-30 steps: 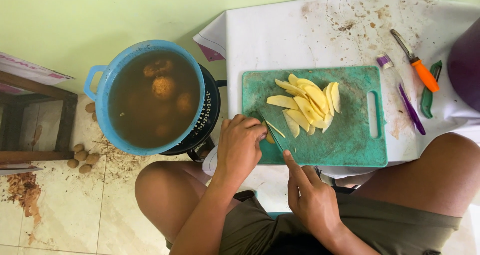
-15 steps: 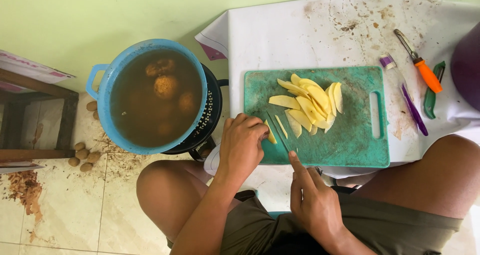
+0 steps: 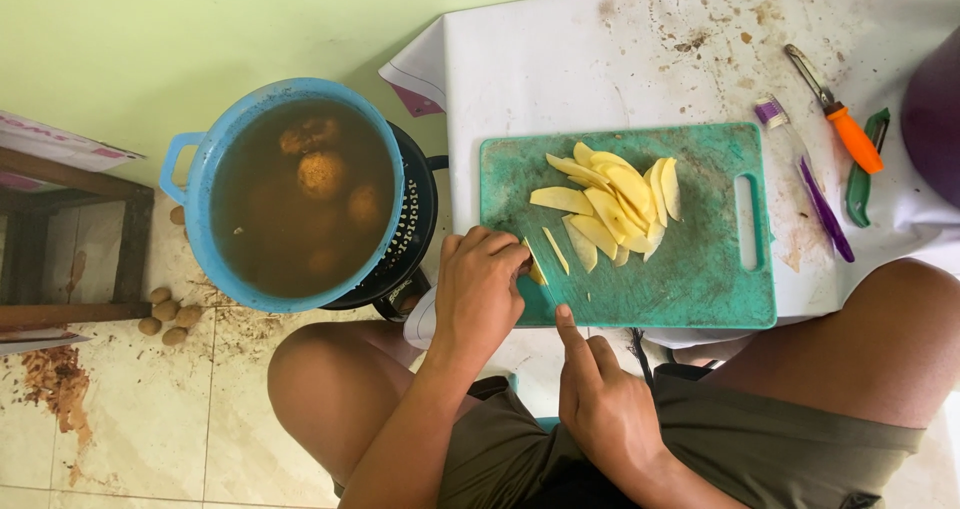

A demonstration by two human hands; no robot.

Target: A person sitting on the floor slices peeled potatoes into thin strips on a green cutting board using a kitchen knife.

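One small end piece of potato (image 3: pixel 535 272) sits at the near-left corner of the green cutting board (image 3: pixel 700 279), pinched under the curled fingers of the left hand (image 3: pixel 480 294). The right hand (image 3: pixel 600 399) is clamped on a knife (image 3: pixel 545 284), forefinger along its spine. The stub looks firm but wet and slippery, best held low by its uncut end, clear of the blade.

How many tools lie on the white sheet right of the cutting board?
3: a purple-handled tool nearest the green cutting board, an orange-handled peeler beyond it, and a green-handled tool farthest right. The frame edge may hide others.
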